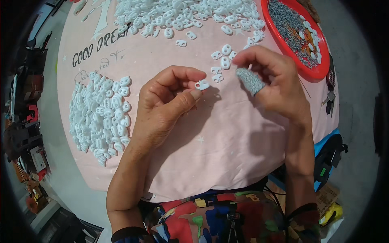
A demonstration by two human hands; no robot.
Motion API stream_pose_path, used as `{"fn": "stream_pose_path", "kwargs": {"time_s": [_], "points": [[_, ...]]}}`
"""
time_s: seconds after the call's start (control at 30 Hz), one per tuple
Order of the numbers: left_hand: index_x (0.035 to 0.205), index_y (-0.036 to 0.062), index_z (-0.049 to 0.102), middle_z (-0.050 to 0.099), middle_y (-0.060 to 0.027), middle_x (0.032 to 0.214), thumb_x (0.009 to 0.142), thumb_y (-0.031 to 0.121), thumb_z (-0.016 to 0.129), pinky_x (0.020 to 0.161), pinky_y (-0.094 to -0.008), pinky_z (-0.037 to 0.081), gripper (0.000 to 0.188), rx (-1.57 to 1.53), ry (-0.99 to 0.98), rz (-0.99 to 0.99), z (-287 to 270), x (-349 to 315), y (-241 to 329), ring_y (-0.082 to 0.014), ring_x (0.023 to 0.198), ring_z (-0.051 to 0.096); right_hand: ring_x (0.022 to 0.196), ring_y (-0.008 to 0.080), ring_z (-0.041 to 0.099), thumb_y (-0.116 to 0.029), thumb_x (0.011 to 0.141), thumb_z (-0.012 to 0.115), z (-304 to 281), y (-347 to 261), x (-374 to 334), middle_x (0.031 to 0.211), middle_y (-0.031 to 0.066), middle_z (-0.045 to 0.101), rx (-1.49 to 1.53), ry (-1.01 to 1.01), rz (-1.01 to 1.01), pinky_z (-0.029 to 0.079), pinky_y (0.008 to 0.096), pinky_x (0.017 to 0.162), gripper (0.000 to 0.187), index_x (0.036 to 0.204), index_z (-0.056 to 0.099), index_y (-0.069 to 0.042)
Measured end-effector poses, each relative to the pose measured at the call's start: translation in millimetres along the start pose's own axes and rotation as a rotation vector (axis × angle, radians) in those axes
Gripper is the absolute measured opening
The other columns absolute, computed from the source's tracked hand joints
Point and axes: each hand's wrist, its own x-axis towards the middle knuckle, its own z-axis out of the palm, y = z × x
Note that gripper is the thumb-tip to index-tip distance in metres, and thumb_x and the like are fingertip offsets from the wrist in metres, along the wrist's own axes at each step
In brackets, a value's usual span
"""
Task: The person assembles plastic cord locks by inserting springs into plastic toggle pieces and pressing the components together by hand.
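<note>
My left hand (164, 101) pinches a small white plastic piece with two holes (201, 84) between thumb and forefinger. To its right, my right hand (273, 79) is raised with curled fingers. A grey knitted cover (250, 81) wraps its thumb. Whatever those fingers hold, if anything, is too small or hidden to make out. Just left of the right fingertips, several loose white pieces (225, 62) lie on the pink cloth (219, 146). Some are oval, others have a notched shape.
A large heap of white pieces (178, 12) covers the far side of the table. Another pile of white oval pieces (99, 115) lies at the left. The red tray (279, 44) at the far right holds many small grey metal parts (289, 24) and some white pieces.
</note>
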Motion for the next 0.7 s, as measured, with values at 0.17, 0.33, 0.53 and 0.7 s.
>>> {"fn": "stream_pose_path", "kwargs": {"time_s": [0.17, 0.33, 0.53, 0.7], "points": [[0.109, -0.001, 0.063, 0.061, 0.0011, 0.089, 0.088, 0.002, 0.061, 0.072, -0.0186, 0.045, 0.021, -0.013, -0.056, -0.042, -3, -1, 0, -0.0039, 0.076, 0.054, 0.073, 0.0015, 0.053, 0.006, 0.082, 0.063, 19, -4, -3, 0.082, -0.0011, 0.059, 0.237, -0.183, 0.009, 0.043, 0.0168, 0.062, 0.015, 0.095, 0.064, -0.001], [0.108, -0.0004, 0.063, 0.061, 0.001, 0.088, 0.089, 0.002, 0.06, 0.072, -0.0185, 0.044, 0.02, -0.034, -0.02, -0.013, 2, -2, -1, -0.0036, 0.077, 0.053, 0.083, 0.0049, 0.059, 0.006, 0.083, 0.061, 31, -4, -3, 0.089, -0.0002, 0.063, 0.56, -0.139, 0.128, 0.048, 0.0191, 0.076, 0.016, 0.098, 0.063, 0.0], [0.106, -0.0006, 0.062, 0.063, -0.0004, 0.089, 0.089, 0.002, 0.061, 0.069, -0.0176, 0.044, 0.017, 0.034, -0.008, -0.008, 3, -4, -3, -0.0039, 0.076, 0.054, 0.083, 0.0053, 0.06, 0.004, 0.084, 0.063, 33, -8, -3, 0.089, 0.0004, 0.063, 0.623, -0.188, 0.205, 0.049, 0.0194, 0.075, 0.015, 0.098, 0.063, -0.001], [0.104, -0.0008, 0.062, 0.064, -0.001, 0.085, 0.091, 0.005, 0.062, 0.061, -0.017, 0.044, 0.015, 0.013, 0.003, -0.068, 3, -4, -1, -0.0041, 0.068, 0.054, 0.085, 0.0067, 0.061, 0.006, 0.083, 0.065, 35, -8, -6, 0.089, 0.0013, 0.063, 0.483, -0.175, 0.153, 0.05, 0.0199, 0.075, 0.015, 0.097, 0.063, 0.0]]}}
